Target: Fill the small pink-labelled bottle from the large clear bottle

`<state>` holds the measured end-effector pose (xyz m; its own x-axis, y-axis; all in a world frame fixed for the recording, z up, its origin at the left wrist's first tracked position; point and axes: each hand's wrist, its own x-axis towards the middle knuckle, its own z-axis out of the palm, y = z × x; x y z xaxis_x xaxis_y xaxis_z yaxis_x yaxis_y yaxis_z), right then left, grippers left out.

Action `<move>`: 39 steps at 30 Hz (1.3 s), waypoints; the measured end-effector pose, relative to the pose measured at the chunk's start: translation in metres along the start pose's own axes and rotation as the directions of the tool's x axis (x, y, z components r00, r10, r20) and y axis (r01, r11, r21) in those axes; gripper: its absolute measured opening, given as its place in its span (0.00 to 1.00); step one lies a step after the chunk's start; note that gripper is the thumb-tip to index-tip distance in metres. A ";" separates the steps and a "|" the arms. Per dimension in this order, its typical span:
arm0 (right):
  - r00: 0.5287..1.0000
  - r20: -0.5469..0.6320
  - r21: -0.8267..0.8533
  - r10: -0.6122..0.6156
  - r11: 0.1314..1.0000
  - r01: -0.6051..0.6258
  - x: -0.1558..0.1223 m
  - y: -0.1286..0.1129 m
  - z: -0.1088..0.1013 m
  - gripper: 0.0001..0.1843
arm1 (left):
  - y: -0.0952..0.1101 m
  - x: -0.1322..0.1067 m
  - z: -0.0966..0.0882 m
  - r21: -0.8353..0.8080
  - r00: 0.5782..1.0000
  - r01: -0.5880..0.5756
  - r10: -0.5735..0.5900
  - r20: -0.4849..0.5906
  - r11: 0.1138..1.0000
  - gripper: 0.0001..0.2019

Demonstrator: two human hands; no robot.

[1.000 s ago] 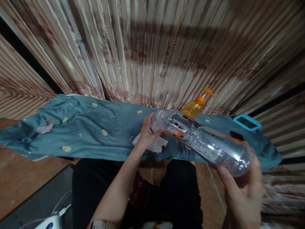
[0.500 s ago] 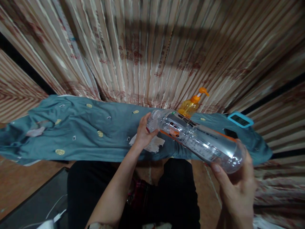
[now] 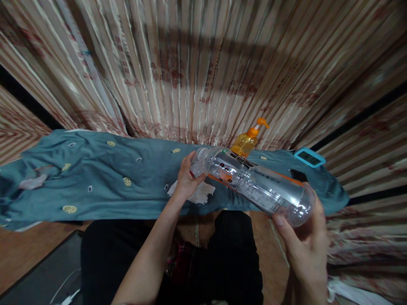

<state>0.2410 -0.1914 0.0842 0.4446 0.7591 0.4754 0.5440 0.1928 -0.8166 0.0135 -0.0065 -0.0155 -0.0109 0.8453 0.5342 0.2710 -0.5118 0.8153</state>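
A large clear plastic bottle [image 3: 254, 186] with a silver and orange label is held tilted above the cloth-covered table, its neck end to the left. My left hand [image 3: 187, 178] is closed around the neck end. The bottle's base rests in the grip of my right hand [image 3: 305, 241], thumb below and fingers behind it. Whether a cap is on the bottle is hidden by my left hand. Beneath my left hand lies a crumpled white tissue [image 3: 202, 194]. Just behind the bottle stands an orange pump bottle [image 3: 244, 144] with yellow liquid.
A blue-green cloth [image 3: 104, 182] covers the narrow table. On its right are a blue-framed digital clock [image 3: 309, 157] and a dark flat object [image 3: 298, 174]. Another pale crumpled piece [image 3: 32, 182] lies far left. A pleated curtain [image 3: 190, 76] hangs behind the table.
The view has shifted slightly, so the table and most things appear further left. Both hands keep their hold on the bottle, which stays at nearly the same tilt.
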 end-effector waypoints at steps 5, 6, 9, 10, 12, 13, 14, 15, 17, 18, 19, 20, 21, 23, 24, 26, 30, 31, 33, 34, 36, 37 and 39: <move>1.000 -0.010 -0.006 -0.017 1.000 0.017 0.000 -0.003 0.001 0.48 | 0.001 0.000 0.001 -0.028 1.000 0.014 -0.015 -0.016 0.999 0.39; 1.000 -0.012 -0.010 -0.021 1.000 0.020 0.000 -0.004 0.002 0.48 | 0.002 0.000 0.001 -0.032 1.000 0.017 -0.018 -0.015 0.999 0.39; 1.000 -0.022 -0.004 -0.015 1.000 0.015 0.000 -0.004 0.002 0.49 | 0.002 0.000 0.002 -0.035 1.000 0.016 -0.016 -0.014 0.999 0.40; 1.000 -0.021 0.002 -0.009 1.000 0.009 -0.001 -0.004 0.002 0.49 | 0.002 0.000 0.002 -0.033 1.000 0.011 -0.012 -0.016 0.999 0.39; 1.000 -0.017 0.005 0.006 1.000 -0.006 -0.001 -0.003 0.001 0.49 | 0.001 0.001 0.002 -0.028 1.000 0.005 -0.006 -0.020 1.000 0.39; 1.000 -0.014 0.006 0.011 1.000 -0.011 -0.001 -0.003 0.001 0.48 | 0.001 0.001 0.002 -0.025 1.000 0.005 -0.005 -0.019 1.000 0.39; 1.000 -0.013 0.003 0.011 1.000 -0.011 -0.001 -0.002 0.000 0.48 | 0.002 0.001 0.002 -0.020 1.000 0.007 -0.007 -0.015 1.000 0.39; 1.000 -0.015 0.002 0.010 1.000 -0.010 0.000 -0.002 0.000 0.48 | 0.002 0.001 0.002 -0.015 1.000 0.009 -0.009 -0.009 1.000 0.40; 1.000 -0.016 0.009 0.010 1.000 -0.010 0.000 -0.001 -0.001 0.48 | 0.001 0.000 0.001 -0.008 1.000 0.008 -0.008 0.002 1.000 0.40; 1.000 -0.016 0.013 0.009 1.000 -0.009 0.001 -0.001 -0.001 0.47 | 0.001 0.000 0.001 -0.007 1.000 0.004 -0.004 0.004 1.000 0.40; 1.000 -0.017 0.015 0.009 1.000 -0.009 0.001 -0.001 -0.001 0.47 | 0.001 0.000 0.001 -0.007 1.000 -0.001 0.001 0.003 1.000 0.40; 1.000 -0.019 0.016 0.009 1.000 -0.009 0.002 -0.001 -0.001 0.47 | 0.001 0.000 0.001 -0.007 1.000 -0.005 0.005 0.000 1.000 0.40; 1.000 -0.020 0.022 0.012 1.000 -0.012 0.002 -0.001 -0.001 0.47 | 0.000 0.000 0.002 -0.006 1.000 -0.005 0.005 -0.002 1.000 0.40; 1.000 -0.018 0.036 0.020 0.999 -0.019 0.002 0.000 0.000 0.47 | 0.000 -0.001 0.003 -0.003 1.000 0.002 -0.002 -0.006 1.000 0.41; 1.000 -0.014 0.041 0.025 0.999 -0.024 0.002 0.000 -0.001 0.47 | 0.000 -0.001 0.003 -0.003 1.000 0.007 -0.007 -0.008 1.000 0.41; 1.000 -0.003 0.050 0.024 0.998 -0.024 0.001 0.001 -0.001 0.47 | -0.001 -0.001 0.004 -0.007 1.000 0.012 -0.012 -0.014 1.000 0.41; 1.000 -0.001 0.054 0.010 0.998 -0.010 0.001 0.001 -0.002 0.47 | 0.000 -0.002 0.004 -0.014 1.000 0.007 -0.008 -0.021 1.000 0.41; 1.000 -0.004 0.054 0.013 0.998 -0.013 0.001 0.001 -0.002 0.46 | 0.000 -0.002 0.005 -0.016 1.000 0.007 -0.008 -0.020 1.000 0.41; 1.000 -0.009 0.048 0.023 0.999 -0.023 0.002 0.001 -0.001 0.47 | 0.000 -0.002 0.005 -0.017 1.000 0.008 -0.009 -0.021 1.000 0.41; 1.000 -0.010 0.042 0.026 0.999 -0.025 0.002 0.001 -0.001 0.47 | 0.001 -0.002 0.005 -0.017 1.000 0.006 -0.007 -0.024 1.000 0.41; 1.000 -0.011 0.041 0.024 0.999 -0.023 0.003 0.002 -0.001 0.48 | 0.001 -0.002 0.005 -0.015 1.000 -0.002 0.001 -0.029 1.000 0.40; 1.000 -0.013 0.041 0.020 0.999 -0.019 0.003 0.002 -0.001 0.48 | 0.001 -0.002 0.005 -0.012 1.000 -0.005 0.005 -0.030 1.000 0.40; 1.000 -0.015 0.036 0.008 0.999 -0.007 0.003 0.003 -0.001 0.48 | 0.002 -0.002 0.005 -0.007 1.000 -0.009 0.009 -0.026 1.000 0.39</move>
<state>0.2446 -0.1895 0.0838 0.4592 0.7515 0.4737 0.5150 0.2093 -0.8312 0.0184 -0.0082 -0.0159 -0.0334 0.8366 0.5468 0.2639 -0.5203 0.8122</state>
